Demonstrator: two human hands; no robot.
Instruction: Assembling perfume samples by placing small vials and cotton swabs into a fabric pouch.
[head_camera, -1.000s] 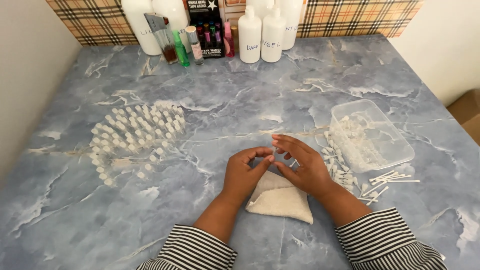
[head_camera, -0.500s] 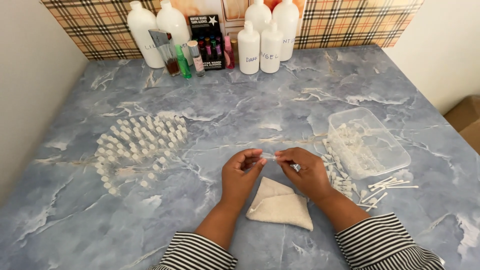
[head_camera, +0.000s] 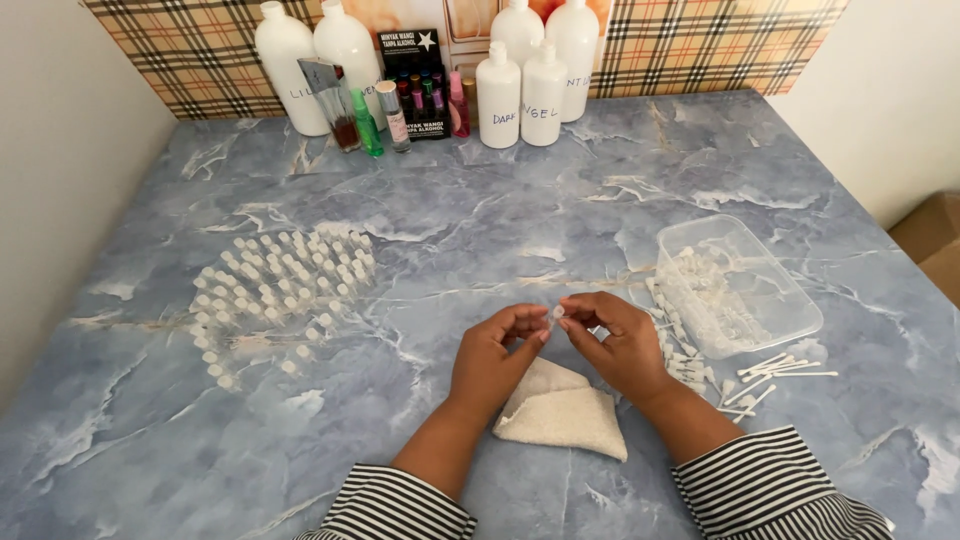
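A: Surroundings on the blue marbled table (head_camera: 560, 210)?

B: White bottles (head_camera: 520, 85) and small coloured vials (head_camera: 405, 110) at 12 o'clock by the plaid wall. A cluster of small white-capped vials (head_camera: 275, 290) stands at 9 o'clock of the hands. A clear plastic tub (head_camera: 735, 290) at 3 o'clock, with loose white dip sticks (head_camera: 770, 372) spilled beside it. A folded white cloth (head_camera: 560, 412) lies at 6 o'clock, under the wrists. Nothing blocks the hands.

A: And the fingers?

B: The left hand (head_camera: 490, 355) and right hand (head_camera: 615, 342) meet above the cloth. Both sets of fingertips are pinching one tiny clear vial (head_camera: 556, 313) between them, left at its 9 o'clock, right at its 3 o'clock.
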